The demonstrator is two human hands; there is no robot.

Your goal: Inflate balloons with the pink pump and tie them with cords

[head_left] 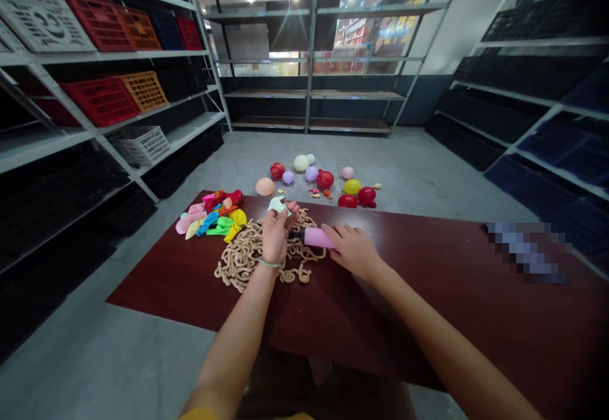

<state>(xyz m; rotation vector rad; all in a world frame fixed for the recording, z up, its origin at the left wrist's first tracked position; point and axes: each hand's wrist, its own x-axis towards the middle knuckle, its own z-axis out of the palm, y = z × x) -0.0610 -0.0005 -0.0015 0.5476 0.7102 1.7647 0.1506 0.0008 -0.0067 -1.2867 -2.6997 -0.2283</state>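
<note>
My left hand (pixel 275 237) pinches a pale mint-green balloon (pixel 278 205), uninflated and limp, above the table. In my right hand (pixel 356 250) is a pink balloon pump (pixel 318 238), gripped around its body. The pump's black nozzle end points left and reaches my left hand; whether it sits inside the balloon's neck is hidden by the fingers. Beneath both hands, a tangled heap of tan, twisted long balloons or cords (pixel 245 255) lies on the dark red table (pixel 380 318). To its left is a pile of flat coloured balloons (pixel 209 220).
Past the table's far edge, several inflated balloons (pixel 325 179) rest on the grey floor (pixel 404 160). A blurred purplish item (pixel 528 252) lies at the table's right. Metal shelves with plastic crates (pixel 99 99) stand left, with more shelving behind and right.
</note>
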